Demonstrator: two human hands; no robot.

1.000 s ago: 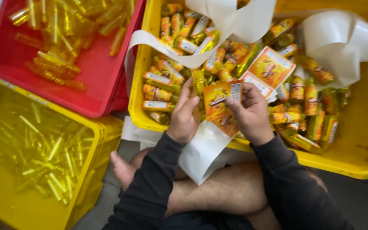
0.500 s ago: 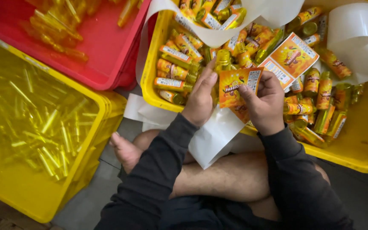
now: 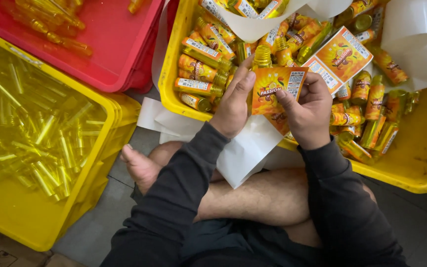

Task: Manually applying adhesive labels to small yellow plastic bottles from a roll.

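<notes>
My left hand grips a small yellow bottle with a ribbed cap, upright above the near rim of a yellow crate. My right hand presses an orange label against the bottle's front, thumb on the label's right edge. A white strip of label backing paper hangs from below the hands down over my crossed legs. The yellow crate behind the hands holds several labelled orange bottles and a loose sheet of orange labels.
A yellow crate at the left holds several clear yellow unlabelled bottles. A red crate at top left holds more amber bottles. Curled white backing paper lies in the right crate. My bare foot rests on the grey floor.
The view has shifted so the crates sit higher and further right. The hands stay together on the bottle and label, and the bottle's cap now shows above the label.
</notes>
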